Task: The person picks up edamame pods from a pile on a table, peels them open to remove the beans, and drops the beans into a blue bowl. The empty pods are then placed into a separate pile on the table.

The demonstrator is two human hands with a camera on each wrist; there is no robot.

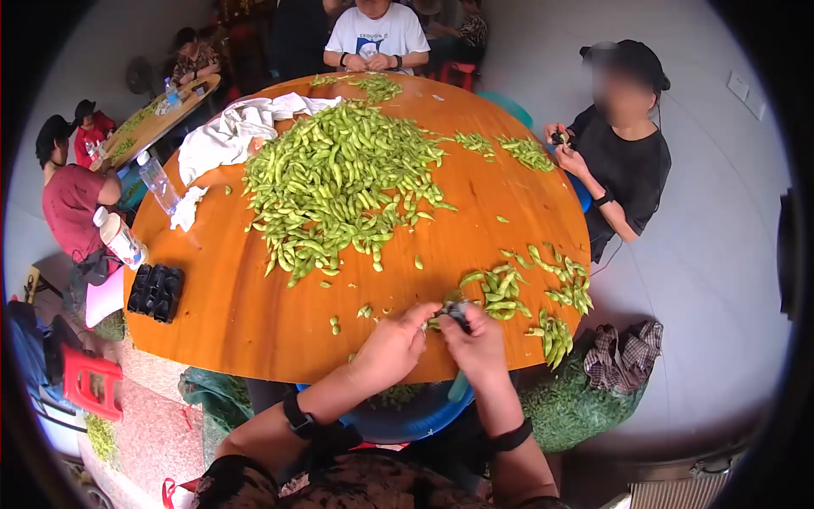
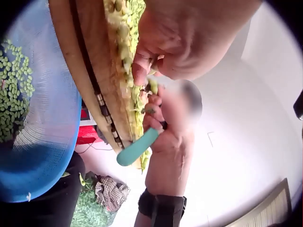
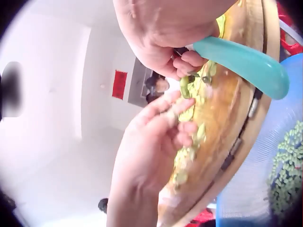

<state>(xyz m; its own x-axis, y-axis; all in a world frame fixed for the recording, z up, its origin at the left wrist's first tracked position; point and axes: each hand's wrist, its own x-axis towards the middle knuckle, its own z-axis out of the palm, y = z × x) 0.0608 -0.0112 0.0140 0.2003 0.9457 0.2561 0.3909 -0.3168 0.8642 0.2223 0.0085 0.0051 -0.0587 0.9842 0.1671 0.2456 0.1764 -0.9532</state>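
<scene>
My left hand (image 1: 386,348) is over the near edge of the round table, its fingertips pinching at a green soybean pod (image 3: 184,87). Close beside it, my right hand (image 1: 479,343) grips a tool by its teal handle (image 3: 246,61); the working end is hidden in the fist. The pod lies between the fingertips of both hands. Loose pods (image 1: 502,293) are on the wood right by my right hand. Below the table edge, a blue mesh basket (image 2: 75,113) holds shelled green beans (image 2: 14,85).
A large heap of pods (image 1: 339,178) covers the table's middle. On the left are a black tray (image 1: 155,293), a white bottle (image 1: 120,237), a clear bottle (image 1: 158,182) and a white cloth (image 1: 225,136). Other people sit around. A full green sack (image 1: 577,407) stands at lower right.
</scene>
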